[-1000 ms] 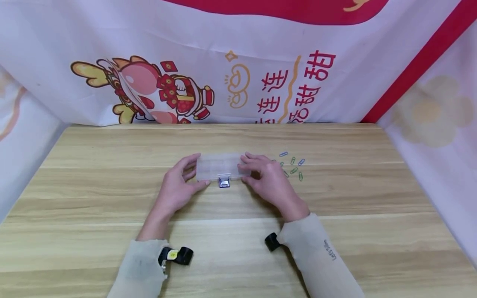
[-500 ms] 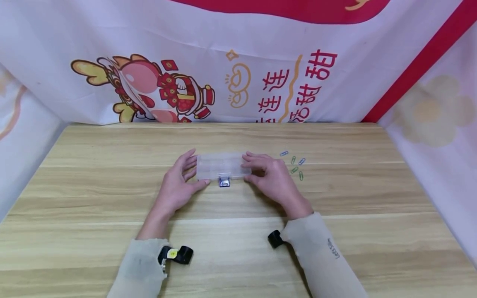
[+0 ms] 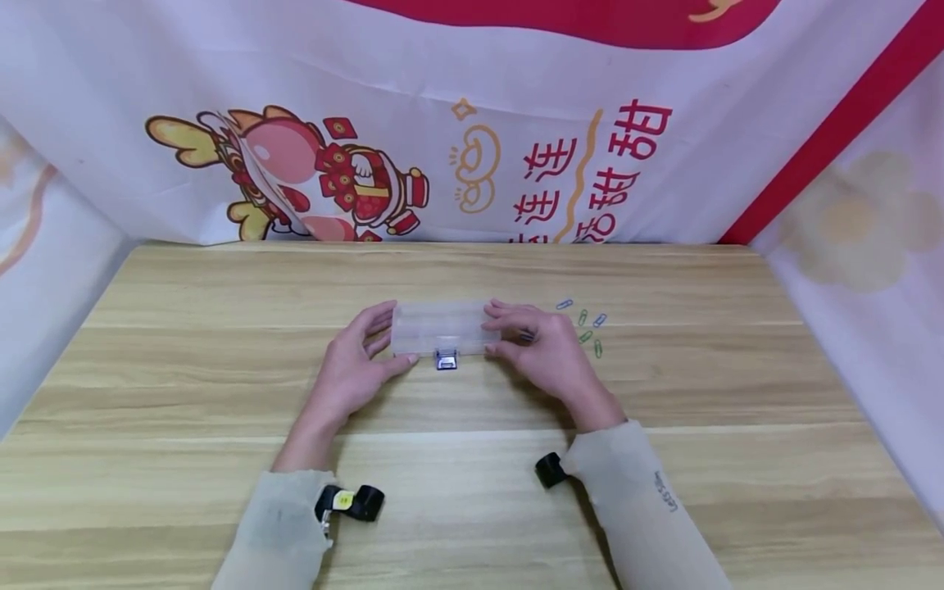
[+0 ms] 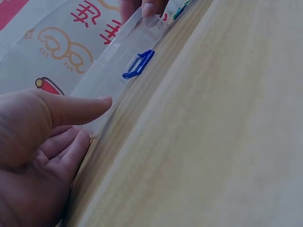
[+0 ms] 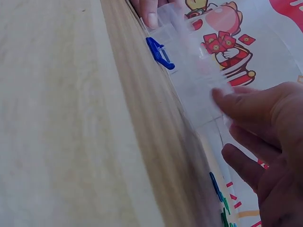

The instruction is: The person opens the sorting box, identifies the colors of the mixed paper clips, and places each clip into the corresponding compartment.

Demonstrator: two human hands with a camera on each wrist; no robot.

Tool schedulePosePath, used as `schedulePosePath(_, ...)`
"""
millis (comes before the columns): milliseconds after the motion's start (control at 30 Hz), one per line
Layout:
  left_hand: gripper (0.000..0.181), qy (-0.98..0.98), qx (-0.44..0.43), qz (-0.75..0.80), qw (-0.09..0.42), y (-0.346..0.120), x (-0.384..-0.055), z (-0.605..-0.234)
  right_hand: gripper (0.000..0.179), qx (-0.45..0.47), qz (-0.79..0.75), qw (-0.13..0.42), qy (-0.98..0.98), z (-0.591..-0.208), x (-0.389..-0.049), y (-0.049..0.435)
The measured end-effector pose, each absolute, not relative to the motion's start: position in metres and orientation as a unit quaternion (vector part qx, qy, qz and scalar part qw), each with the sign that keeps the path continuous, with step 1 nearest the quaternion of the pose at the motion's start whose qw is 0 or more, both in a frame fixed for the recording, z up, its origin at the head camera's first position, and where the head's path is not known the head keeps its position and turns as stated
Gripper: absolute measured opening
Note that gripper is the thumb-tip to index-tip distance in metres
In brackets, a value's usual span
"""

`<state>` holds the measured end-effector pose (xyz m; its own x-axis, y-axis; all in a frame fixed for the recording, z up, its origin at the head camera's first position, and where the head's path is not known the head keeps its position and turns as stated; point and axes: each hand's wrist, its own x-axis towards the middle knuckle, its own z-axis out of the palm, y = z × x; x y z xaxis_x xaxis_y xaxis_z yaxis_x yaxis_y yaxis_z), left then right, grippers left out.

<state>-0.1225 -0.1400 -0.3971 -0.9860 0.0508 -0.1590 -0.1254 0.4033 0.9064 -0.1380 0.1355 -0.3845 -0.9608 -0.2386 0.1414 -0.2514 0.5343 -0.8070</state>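
Head view's got the clear, rectangular plastic box (image 3: 442, 322) sitting toward the far side of the pale wood-grain tabletop (image 3: 457, 483), blue plastic latch (image 3: 446, 361) on its near edge. Bare left hand (image 3: 354, 358) grips the left end, thumb along the near side; bare right hand (image 3: 549, 351) holds the right end, thumb nearest. Small blue and green paper clips (image 3: 598, 349) lie scattered just to the right.

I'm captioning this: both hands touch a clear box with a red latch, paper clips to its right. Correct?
No: the latch is blue, as the left wrist view shows. The left hand and right hand touch the clear box, with paper clips to its right.
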Motion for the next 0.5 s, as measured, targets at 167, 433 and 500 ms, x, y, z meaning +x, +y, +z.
schedulePosePath(167, 0.086, 0.83, -0.025, 0.551, 0.083, -0.142, -0.122, -0.395, 0.027, 0.094, 0.507, 0.004, -0.857, -0.381, -0.141, 0.134)
schedulePosePath(433, 0.092, 0.815, -0.035, 0.573, 0.082, -0.14, -0.122, -0.395, 0.015, -0.027, 0.53, 0.066, -0.845, -0.376, -0.154, 0.126)
schedulePosePath(500, 0.09, 0.812, -0.037, 0.578, 0.077, -0.14, -0.122, -0.396, 0.015, -0.029, 0.532, 0.067, -0.843, -0.377, -0.157, 0.124)
